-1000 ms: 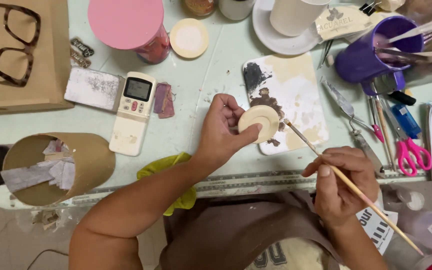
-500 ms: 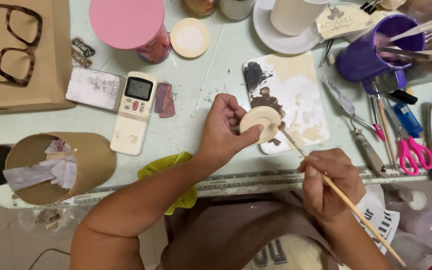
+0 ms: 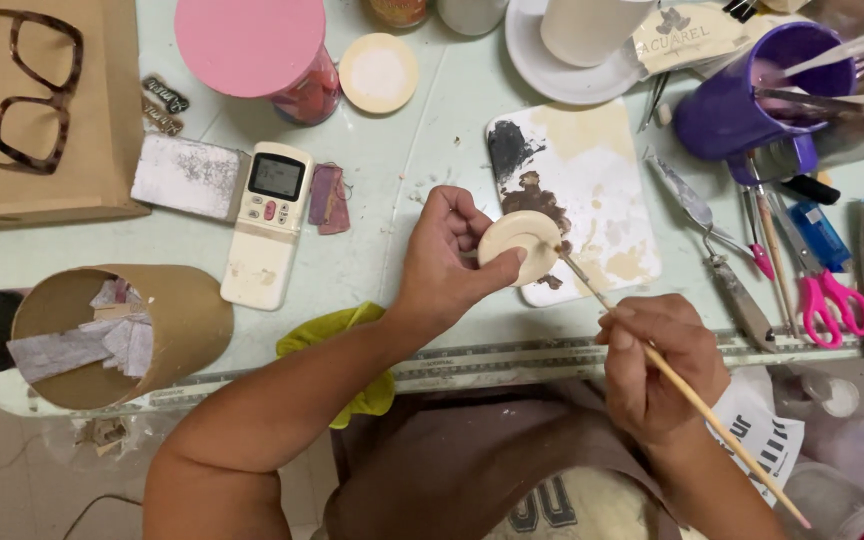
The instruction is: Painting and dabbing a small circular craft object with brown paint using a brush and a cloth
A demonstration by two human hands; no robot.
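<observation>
On a cluttered pale green table, the left hand pinches a small round cream disc; the right hand grips a thin wooden paintbrush touching it.

A cream round disc is seen, a brown-smeared white palette tile, a purple plastic mug.

The left hand reaches forward from a bent bare forearm, its fingers curled in a pinching grip. The right hand sits nearer the body, fingers closed pen-fashion.
</observation>
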